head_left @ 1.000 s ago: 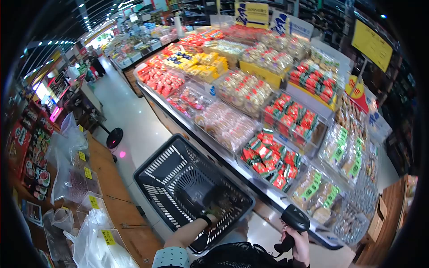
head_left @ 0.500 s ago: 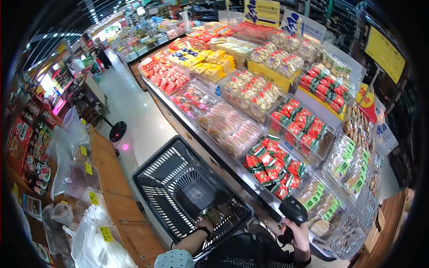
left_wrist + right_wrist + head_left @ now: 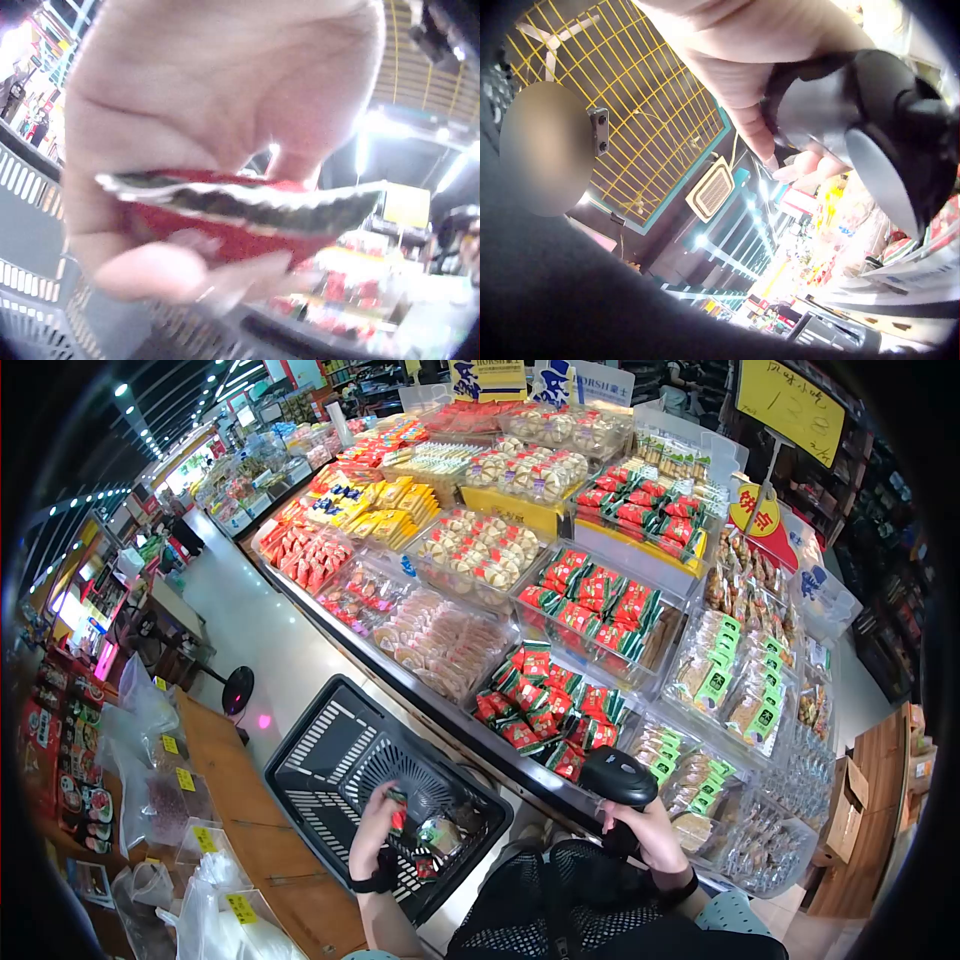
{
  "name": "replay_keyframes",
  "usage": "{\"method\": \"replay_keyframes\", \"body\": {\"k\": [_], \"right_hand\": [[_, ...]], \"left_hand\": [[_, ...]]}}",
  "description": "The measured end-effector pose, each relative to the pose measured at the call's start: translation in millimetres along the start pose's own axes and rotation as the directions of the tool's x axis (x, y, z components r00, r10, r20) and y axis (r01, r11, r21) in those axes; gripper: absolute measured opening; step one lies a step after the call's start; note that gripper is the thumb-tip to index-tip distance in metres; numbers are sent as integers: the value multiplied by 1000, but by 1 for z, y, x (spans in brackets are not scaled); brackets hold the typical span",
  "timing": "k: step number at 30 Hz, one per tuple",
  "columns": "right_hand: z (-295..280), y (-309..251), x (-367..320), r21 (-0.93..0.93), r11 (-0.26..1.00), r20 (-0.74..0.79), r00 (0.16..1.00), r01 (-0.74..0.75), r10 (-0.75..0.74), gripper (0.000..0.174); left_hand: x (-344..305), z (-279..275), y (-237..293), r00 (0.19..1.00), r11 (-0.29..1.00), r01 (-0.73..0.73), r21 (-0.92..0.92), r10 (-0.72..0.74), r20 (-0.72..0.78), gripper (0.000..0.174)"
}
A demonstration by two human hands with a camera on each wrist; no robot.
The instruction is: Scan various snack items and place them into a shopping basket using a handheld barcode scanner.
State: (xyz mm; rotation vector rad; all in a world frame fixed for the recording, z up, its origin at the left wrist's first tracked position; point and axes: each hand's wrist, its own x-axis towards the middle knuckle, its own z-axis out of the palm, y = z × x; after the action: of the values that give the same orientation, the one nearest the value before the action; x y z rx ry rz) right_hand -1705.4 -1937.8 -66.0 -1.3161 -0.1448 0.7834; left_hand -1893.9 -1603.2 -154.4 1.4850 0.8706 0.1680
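My left hand (image 3: pixel 372 832) is over the dark basket (image 3: pixel 285 760), pinching a small red and green packet (image 3: pixel 399 812). In the left wrist view the fingers of my left hand (image 3: pixel 202 150) curl round that packet (image 3: pixel 247 214). Inside the basket lie a clear bag (image 3: pixel 440 836) and another red packet (image 3: pixel 427 868). My right hand (image 3: pixel 650 836) grips the handle of a black scanner-like device (image 3: pixel 618 777) at the display's front edge. The right wrist view shows my right hand (image 3: pixel 757 45) wrapped round the dark device (image 3: pixel 870 120).
Bins of wrapped snacks fill the display, with red and green packets (image 3: pixel 535 705) in the nearest one. A wooden counter (image 3: pixel 250 800) with plastic bags (image 3: pixel 225 920) runs along the left. An aisle (image 3: pixel 240 595) leads away between them, with a round black base (image 3: pixel 238 690) on its floor.
My left hand has risen from low in the basket and now shows a red and green packet in its fingers. The basket and display have shifted left in view; my right hand still grips the device.
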Motion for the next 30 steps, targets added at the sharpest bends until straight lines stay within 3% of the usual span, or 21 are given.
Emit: {"method": "replay_keyframes", "body": {"k": [1,3,5,6,7,9,11,13,15,16,19,23,25,27,28,30], "right_hand": [[-3,-4,-1,4,1000,16,1000,10,-10,19],[-12,-6,-4,-1,1000,49,998,25,-25,22],[-23,-6,-10,-26,997,109,992,73,-69,32],[-27,-7,-12,-24,997,108,992,71,-68,32],[-30,-9,-14,-47,997,150,987,59,-51,39],[-31,-15,-16,-68,997,190,981,46,-32,45],[-28,-22,-18,-230,954,291,949,190,-119,54],[-34,-22,-21,-165,980,296,954,108,-56,54],[-39,-22,-25,-395,912,339,940,115,28,54],[-45,-11,-22,-416,877,357,930,243,-88,54],[-55,-10,-22,-324,940,307,952,111,-6,55],[-60,-16,-25,-430,882,354,935,193,-32,56],[-66,-3,-24,-427,866,337,934,260,-114,53],[-71,2,-23,-423,872,345,933,248,-98,53],[-72,3,-24,-372,901,317,943,221,-100,52],[-78,9,-23,-319,927,301,949,196,-97,51]], "left_hand": [[-25,16,37,990,977,-141,-163,141,-7,47],[-42,45,65,931,752,-156,-641,328,158,53],[-45,95,74,874,467,-184,-865,481,74,62],[-46,120,79,884,379,-138,-915,464,59,70],[-29,138,75,773,280,-8,-960,611,172,67],[-30,176,75,892,232,80,-969,417,174,65],[-38,204,89,932,210,164,-964,287,221,64],[-39,222,82,937,214,219,-952,227,266,68],[-43,231,77,866,412,239,-879,320,385,70],[-45,233,77,842,444,256,-858,333,424,75],[-46,241,74,869,518,237,-822,265,418,77],[-51,246,59,835,573,207,-793,319,448,69],[-51,246,52,834,560,202,-803,331,441,66],[-51,250,50,862,570,265,-777,221,456,64],[-52,252,52,889,556,288,-779,147,434,53],[-44,253,46,885,586,310,-749,110,452,47]]}}
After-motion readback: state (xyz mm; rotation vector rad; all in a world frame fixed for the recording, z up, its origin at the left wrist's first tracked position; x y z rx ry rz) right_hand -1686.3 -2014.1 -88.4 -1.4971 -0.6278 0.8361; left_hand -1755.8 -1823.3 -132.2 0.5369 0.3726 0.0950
